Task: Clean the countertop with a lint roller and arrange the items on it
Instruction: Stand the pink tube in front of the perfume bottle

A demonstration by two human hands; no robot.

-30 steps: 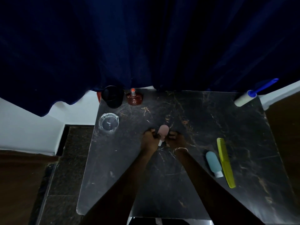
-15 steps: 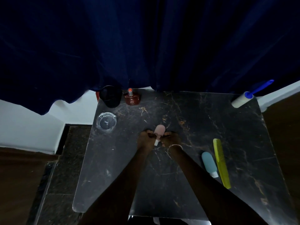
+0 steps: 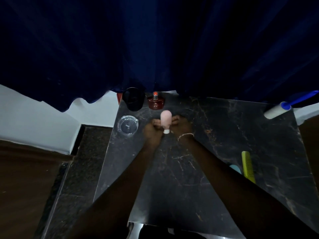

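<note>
A pink squeeze bottle [image 3: 166, 119] with a white cap stands cap-down on the dark marble countertop [image 3: 224, 138], just in front of the red perfume bottle [image 3: 155, 102]. My left hand [image 3: 153, 129] and my right hand [image 3: 180, 125] grip it from either side. A lint roller [image 3: 276, 111] with a blue handle lies at the far right corner. A yellow-green comb [image 3: 247, 166] lies at the right, and a teal bottle [image 3: 235, 169] beside it is mostly hidden by my right forearm.
A black cup [image 3: 133, 99] stands at the far left corner, with a glass ashtray [image 3: 127, 125] in front of it. A dark blue curtain [image 3: 155, 49] hangs over the counter's back edge. The counter's left edge drops to a dark floor.
Both hands have carried the pink bottle away from the middle toward the back left, close to the perfume bottle. My right forearm now covers most of the teal bottle.
</note>
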